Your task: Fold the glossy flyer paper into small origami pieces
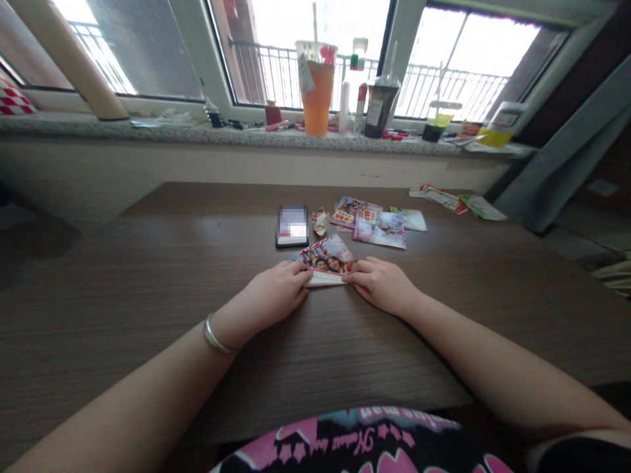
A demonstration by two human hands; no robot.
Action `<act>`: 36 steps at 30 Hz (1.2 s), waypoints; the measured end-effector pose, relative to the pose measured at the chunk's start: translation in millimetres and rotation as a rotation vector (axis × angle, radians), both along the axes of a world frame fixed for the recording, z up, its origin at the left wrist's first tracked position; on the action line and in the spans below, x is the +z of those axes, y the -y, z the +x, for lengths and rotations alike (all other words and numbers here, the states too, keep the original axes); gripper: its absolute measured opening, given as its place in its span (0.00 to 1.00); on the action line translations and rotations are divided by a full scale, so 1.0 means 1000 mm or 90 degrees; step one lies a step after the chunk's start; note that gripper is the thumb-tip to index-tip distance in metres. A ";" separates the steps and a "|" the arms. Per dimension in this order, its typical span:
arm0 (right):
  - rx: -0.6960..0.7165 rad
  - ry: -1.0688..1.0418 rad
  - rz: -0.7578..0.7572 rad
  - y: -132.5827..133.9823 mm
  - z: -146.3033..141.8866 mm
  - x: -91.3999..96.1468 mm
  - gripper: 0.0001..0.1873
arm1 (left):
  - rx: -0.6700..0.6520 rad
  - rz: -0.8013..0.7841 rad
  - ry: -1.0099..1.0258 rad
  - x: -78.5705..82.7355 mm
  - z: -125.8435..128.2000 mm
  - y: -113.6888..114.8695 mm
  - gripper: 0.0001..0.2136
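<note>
Between my two hands, a folded piece of printed paper [328, 259] lies on the brown table [305, 368]. It has a triangular top, a colour photo print and a white strip along its lower edge. My left hand [279, 292], with a silver bangle at the wrist, grips its left corner with fingers closed. At the right corner, my right hand [377, 282] pinches the paper's lower edge. A phone [292, 226] with its screen lit sits just beyond my left hand. Beside it is a small crumpled, folded paper piece [320, 222].
Printed paper sheets [379, 230] lie beyond my right hand, with more paper strips [444, 199] at the table's far right. On the windowsill [266, 136] stand an orange drink cup [316, 98], a dark drink cup [379, 112], pens and jars. A grey curtain [557, 157] hangs at right.
</note>
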State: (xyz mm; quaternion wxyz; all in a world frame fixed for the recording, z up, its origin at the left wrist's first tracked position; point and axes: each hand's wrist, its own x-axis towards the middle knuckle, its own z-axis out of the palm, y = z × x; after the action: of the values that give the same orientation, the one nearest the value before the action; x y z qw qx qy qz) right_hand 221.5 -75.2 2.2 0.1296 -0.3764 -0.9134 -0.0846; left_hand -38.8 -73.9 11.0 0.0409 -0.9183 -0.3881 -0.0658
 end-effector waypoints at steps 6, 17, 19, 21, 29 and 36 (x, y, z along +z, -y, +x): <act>-0.024 0.027 0.005 0.004 -0.003 0.005 0.14 | 0.011 0.026 -0.008 0.003 0.004 0.002 0.13; -0.016 0.009 -0.002 0.002 -0.003 0.002 0.14 | 0.041 0.057 -0.009 0.003 0.009 0.005 0.11; -0.016 0.004 -0.006 0.001 -0.003 0.001 0.14 | 0.043 0.052 -0.016 0.004 0.010 0.006 0.11; -0.017 -0.003 -0.011 0.000 -0.002 0.001 0.14 | 0.045 0.054 -0.023 0.005 0.011 0.007 0.12; -0.024 -0.018 -0.019 -0.002 -0.003 0.001 0.13 | 0.026 0.056 -0.048 0.005 0.014 0.007 0.12; -0.039 0.001 -0.018 0.000 -0.005 0.004 0.14 | 0.036 0.053 -0.043 0.007 0.016 0.015 0.16</act>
State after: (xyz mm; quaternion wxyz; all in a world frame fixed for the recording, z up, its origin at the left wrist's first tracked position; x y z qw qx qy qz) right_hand 217.0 -75.0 5.9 0.1210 -0.4059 -0.9027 -0.0756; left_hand -23.2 -89.2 17.6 0.0943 -0.9063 -0.4090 -0.0495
